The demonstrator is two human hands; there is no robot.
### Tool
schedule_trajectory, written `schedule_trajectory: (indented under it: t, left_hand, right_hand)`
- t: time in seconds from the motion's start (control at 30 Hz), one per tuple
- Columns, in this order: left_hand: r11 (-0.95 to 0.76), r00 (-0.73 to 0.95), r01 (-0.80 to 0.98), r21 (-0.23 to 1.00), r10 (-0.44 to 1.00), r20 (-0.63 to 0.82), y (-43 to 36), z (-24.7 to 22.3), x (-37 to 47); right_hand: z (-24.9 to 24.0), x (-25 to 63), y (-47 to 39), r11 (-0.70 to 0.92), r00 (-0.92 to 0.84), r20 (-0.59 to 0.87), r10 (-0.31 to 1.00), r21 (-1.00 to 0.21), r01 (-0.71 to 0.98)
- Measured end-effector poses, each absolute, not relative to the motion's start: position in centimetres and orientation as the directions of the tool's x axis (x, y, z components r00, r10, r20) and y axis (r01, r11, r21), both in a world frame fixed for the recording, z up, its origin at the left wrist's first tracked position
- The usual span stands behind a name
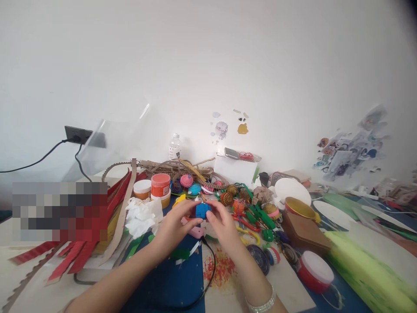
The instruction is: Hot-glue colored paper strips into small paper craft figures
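Between the fingertips of both hands is a small blue ridged piece [202,211], apparently rolled corrugated paper. My left hand [177,221] pinches it from the left, thumb below and fingers above. From the right, my right hand [222,219] closes on it with thumb and fingertips. Just below the left fingers lies a pink device [196,232], partly hidden, with a black cable [213,256] running toward me. Behind the hands sit coiled paper pieces, among them a pink one [186,180] and a light blue one [194,188].
Paint jars [160,186] and crumpled white tissue [140,216] stand left of centre. Red corrugated strips [78,256] spread at the left. A brown box [306,232], a red-sided tub [315,270] and a yellow-green block [368,269] lie right. A bottle [175,148] stands by the wall.
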State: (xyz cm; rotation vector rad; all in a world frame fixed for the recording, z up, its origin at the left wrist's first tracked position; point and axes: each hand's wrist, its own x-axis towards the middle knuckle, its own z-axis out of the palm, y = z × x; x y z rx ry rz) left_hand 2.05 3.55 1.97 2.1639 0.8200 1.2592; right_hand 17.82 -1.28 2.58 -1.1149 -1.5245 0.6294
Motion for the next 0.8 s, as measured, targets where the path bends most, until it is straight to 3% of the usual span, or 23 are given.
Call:
schedule_trajectory:
  t: [0.2,0.4,0.53,0.7,0.8]
  left_hand:
    - [-0.737,0.369,0.204,0.644,0.667,0.647,3.35,2.26,1.89]
    - [-0.691,0.376,0.072,0.72,0.687,0.622,3.22,2.72,2.02]
    - [-0.682,0.381,0.144,0.717,0.707,0.596,3.28,2.4,2.09]
    - [-0.747,0.379,0.271,0.607,0.662,0.646,3.26,2.1,2.04]
    - [-0.718,0.379,0.299,0.629,0.694,0.612,3.16,2.29,2.03]
  right_hand:
    - [2.5,17.77,-1.69,0.484,-0.07,0.492,0.868,-0.803,0.348]
    - [2.49,17.56,-1.93,0.547,-0.092,0.557,0.825,-0.749,0.373]
    - [2.34,17.57,-1.81,0.539,-0.057,0.581,0.812,-0.709,0.454]
    - [2.44,17.68,-1.77,0.595,-0.104,0.678,0.728,-0.549,0.587]
    - [2.5,17.7,-1.84,0.603,-0.132,0.698,0.704,-0.489,0.631]
